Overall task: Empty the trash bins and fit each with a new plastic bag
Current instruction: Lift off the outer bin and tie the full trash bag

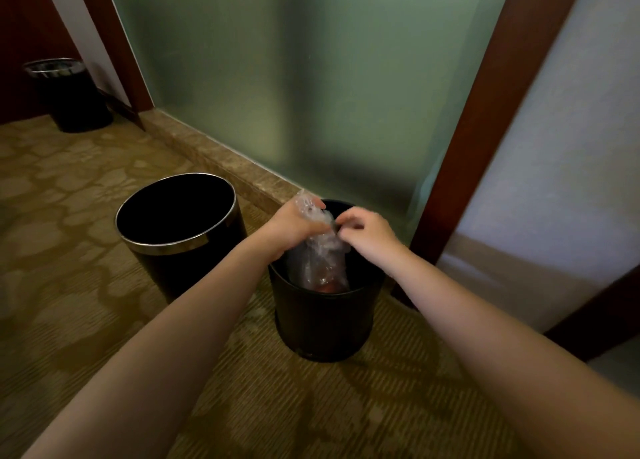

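The left hand (294,226) is closed in a fist round the gathered neck of a clear crumpled plastic bag (322,261). A tuft of film sticks out above its knuckles. Just to the right, the right hand (367,231) has its fingers curled in against the same neck and seems to pinch the film. The bag hangs straight down from both hands, its long axis upright. Its lower end, with something reddish in it, is inside the small black round bin (322,320) directly beneath. Getting it out looks like a straight upward lift, and the left hand has the firmer hold. To the left stands a larger black bin with a chrome rim (166,249), unlined. A third black bin (69,102) sits far left on the patterned tan carpet (86,285).
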`<action>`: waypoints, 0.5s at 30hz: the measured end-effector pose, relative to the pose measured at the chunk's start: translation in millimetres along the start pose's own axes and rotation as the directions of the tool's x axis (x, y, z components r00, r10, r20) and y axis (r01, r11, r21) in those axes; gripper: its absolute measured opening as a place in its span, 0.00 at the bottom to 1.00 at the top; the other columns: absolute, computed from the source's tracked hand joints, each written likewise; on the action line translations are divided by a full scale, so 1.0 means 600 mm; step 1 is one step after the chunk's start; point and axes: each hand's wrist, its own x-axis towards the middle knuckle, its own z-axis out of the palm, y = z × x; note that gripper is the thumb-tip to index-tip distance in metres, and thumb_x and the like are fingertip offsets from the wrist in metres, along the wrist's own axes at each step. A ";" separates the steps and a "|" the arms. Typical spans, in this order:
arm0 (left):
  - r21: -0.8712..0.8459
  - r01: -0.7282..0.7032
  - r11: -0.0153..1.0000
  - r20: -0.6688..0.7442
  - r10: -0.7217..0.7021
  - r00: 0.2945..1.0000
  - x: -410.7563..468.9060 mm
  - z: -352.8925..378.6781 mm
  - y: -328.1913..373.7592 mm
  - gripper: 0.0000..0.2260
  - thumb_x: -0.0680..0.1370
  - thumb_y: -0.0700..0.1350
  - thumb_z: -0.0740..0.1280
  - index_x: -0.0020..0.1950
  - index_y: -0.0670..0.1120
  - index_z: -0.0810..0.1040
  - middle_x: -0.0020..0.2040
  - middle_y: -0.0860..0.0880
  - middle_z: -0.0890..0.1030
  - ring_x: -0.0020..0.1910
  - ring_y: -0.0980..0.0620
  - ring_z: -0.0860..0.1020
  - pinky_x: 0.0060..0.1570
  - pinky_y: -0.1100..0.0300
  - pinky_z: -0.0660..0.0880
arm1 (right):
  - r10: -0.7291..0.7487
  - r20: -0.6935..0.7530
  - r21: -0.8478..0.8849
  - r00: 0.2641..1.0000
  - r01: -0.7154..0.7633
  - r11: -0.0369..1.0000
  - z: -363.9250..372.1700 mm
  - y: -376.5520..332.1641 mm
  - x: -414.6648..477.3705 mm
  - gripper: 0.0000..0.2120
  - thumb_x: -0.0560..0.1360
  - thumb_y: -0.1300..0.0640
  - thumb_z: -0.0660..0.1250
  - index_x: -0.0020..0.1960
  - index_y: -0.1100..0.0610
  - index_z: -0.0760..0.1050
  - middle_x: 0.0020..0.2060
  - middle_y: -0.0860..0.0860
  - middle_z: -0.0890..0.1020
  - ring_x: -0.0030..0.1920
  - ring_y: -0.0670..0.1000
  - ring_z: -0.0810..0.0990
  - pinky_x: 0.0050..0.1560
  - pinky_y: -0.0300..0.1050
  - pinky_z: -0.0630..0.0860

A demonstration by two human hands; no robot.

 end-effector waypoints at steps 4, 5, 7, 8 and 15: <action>0.072 -0.092 0.993 0.113 0.083 0.990 -0.002 -0.004 0.010 0.16 0.69 0.32 0.74 0.48 0.47 0.74 0.40 0.51 0.76 0.36 0.60 0.76 0.37 0.70 0.73 | -0.022 0.104 0.214 0.994 -0.001 0.977 -0.022 -0.001 0.006 0.24 0.73 0.68 0.65 0.65 0.50 0.75 0.60 0.50 0.79 0.61 0.48 0.75 0.59 0.40 0.69; 0.070 -0.102 0.992 0.146 0.091 0.985 -0.003 -0.005 0.012 0.18 0.66 0.33 0.75 0.49 0.48 0.74 0.41 0.51 0.77 0.36 0.60 0.76 0.39 0.68 0.74 | -0.042 0.174 0.209 0.984 0.005 0.978 -0.025 -0.001 0.003 0.24 0.73 0.68 0.66 0.65 0.50 0.76 0.61 0.49 0.78 0.61 0.48 0.75 0.58 0.40 0.69; 0.094 -0.088 0.992 0.184 0.070 0.980 -0.003 -0.006 0.015 0.23 0.62 0.39 0.77 0.54 0.47 0.74 0.43 0.51 0.77 0.40 0.58 0.77 0.42 0.64 0.75 | -0.045 0.261 0.165 0.964 0.001 0.986 -0.027 0.000 -0.002 0.20 0.73 0.66 0.67 0.62 0.48 0.78 0.59 0.49 0.79 0.59 0.48 0.77 0.58 0.41 0.71; 0.112 -0.081 0.990 0.194 0.059 0.979 -0.003 -0.006 0.015 0.25 0.63 0.38 0.78 0.56 0.46 0.73 0.44 0.51 0.77 0.41 0.57 0.77 0.42 0.64 0.75 | -0.046 0.271 0.146 0.962 0.006 0.989 -0.026 0.002 -0.001 0.18 0.73 0.65 0.68 0.59 0.48 0.78 0.57 0.48 0.80 0.58 0.48 0.77 0.58 0.42 0.72; 0.130 -0.128 0.983 0.073 0.120 0.990 0.001 -0.009 0.015 0.15 0.60 0.38 0.75 0.41 0.50 0.76 0.37 0.50 0.77 0.35 0.53 0.75 0.37 0.59 0.73 | -0.079 0.265 0.168 0.961 0.035 0.985 -0.021 -0.002 -0.004 0.07 0.72 0.62 0.70 0.41 0.51 0.80 0.42 0.50 0.82 0.47 0.50 0.79 0.52 0.43 0.72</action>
